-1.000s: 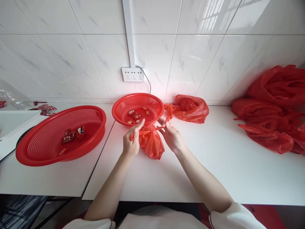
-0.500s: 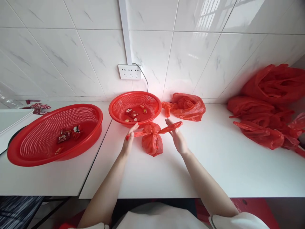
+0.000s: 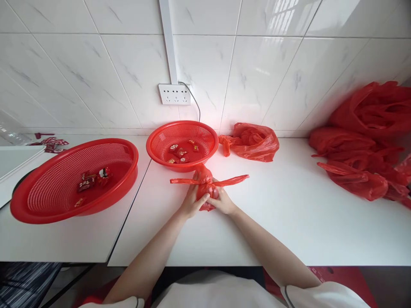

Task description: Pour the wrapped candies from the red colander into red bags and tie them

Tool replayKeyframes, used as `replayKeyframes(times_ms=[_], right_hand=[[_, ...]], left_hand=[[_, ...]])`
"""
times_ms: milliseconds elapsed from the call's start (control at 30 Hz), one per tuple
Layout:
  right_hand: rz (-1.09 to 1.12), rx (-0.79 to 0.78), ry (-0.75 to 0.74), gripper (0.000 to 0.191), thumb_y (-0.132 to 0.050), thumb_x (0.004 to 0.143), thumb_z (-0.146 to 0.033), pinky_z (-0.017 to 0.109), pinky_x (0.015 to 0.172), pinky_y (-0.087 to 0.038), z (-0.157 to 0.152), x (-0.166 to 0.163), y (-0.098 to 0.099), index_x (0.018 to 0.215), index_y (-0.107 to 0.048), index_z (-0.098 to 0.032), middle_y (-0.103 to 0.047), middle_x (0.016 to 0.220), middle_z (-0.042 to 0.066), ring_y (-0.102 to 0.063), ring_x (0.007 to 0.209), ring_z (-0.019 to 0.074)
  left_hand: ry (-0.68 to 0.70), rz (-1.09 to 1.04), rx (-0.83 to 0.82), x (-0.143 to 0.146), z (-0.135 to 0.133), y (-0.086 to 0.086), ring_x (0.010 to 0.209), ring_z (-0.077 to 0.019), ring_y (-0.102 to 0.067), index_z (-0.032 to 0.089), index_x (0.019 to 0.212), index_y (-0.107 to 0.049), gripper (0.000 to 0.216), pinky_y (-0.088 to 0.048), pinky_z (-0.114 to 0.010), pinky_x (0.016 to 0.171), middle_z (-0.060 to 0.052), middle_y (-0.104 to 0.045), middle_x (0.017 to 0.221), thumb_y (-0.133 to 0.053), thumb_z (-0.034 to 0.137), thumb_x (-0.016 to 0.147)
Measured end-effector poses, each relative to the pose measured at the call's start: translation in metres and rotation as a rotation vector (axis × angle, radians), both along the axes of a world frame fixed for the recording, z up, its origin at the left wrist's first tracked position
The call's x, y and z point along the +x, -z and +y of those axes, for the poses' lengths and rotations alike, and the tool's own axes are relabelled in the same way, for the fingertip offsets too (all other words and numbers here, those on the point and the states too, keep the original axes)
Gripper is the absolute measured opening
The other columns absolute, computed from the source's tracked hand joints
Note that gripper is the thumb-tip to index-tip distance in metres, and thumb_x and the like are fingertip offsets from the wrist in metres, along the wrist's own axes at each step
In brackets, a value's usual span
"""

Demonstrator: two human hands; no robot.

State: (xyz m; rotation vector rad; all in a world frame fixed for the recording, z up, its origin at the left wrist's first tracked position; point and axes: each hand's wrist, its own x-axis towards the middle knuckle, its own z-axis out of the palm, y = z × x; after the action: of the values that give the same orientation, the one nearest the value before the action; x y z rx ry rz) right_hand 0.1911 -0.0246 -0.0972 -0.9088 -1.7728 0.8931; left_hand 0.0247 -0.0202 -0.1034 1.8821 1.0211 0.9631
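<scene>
A small red plastic bag [image 3: 204, 179], knotted at the top with its two handle ends sticking out left and right, sits on the white table [image 3: 257, 231] in front of me. My left hand [image 3: 192, 202] and my right hand [image 3: 222, 202] both cup the bag's lower body, fingers wrapped round it. Just behind the bag stands a small red mesh basket [image 3: 182, 145] holding several wrapped candies.
A large red mesh basket [image 3: 75, 177] with a few candies sits at the left. A loose red bag [image 3: 252, 142] lies by the wall. A heap of red bags [image 3: 366, 141] fills the right end. A wall socket [image 3: 174, 94] with a cable is behind the baskets.
Both hands let go of the handle ends after pulling them apart, then came together round the body of the knotted bag.
</scene>
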Motion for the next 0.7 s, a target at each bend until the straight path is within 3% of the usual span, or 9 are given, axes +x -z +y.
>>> replayKeyframes(times_ms=[467,700], right_hand=[[0.029,-0.048,0.051,0.024,-0.058,0.086,-0.043,0.047,0.1,-0.044,-0.0005,-0.0039,0.0002,0.096,-0.067,-0.023,-0.064,0.115,0.008,-0.055,0.115,0.028],[0.009,0.011,0.095,0.023,-0.058,0.085,-0.042,0.047,0.104,-0.039,0.0014,-0.0061,0.0066,0.097,-0.067,-0.024,-0.056,0.13,0.007,-0.05,0.121,0.0288]], left_hand=[[-0.053,0.147,0.098,0.0054,0.0006,0.0052,0.147,-0.0257,-0.008,0.03,0.15,-0.024,0.056,-0.016,-0.048,0.12,-0.002,-0.014,0.159,-0.039,0.04,0.096],[-0.051,0.176,0.116,0.0073,0.0025,0.008,0.146,-0.0237,-0.013,0.031,0.15,-0.022,0.054,-0.016,-0.047,0.119,-0.003,-0.021,0.158,-0.033,0.04,0.098]])
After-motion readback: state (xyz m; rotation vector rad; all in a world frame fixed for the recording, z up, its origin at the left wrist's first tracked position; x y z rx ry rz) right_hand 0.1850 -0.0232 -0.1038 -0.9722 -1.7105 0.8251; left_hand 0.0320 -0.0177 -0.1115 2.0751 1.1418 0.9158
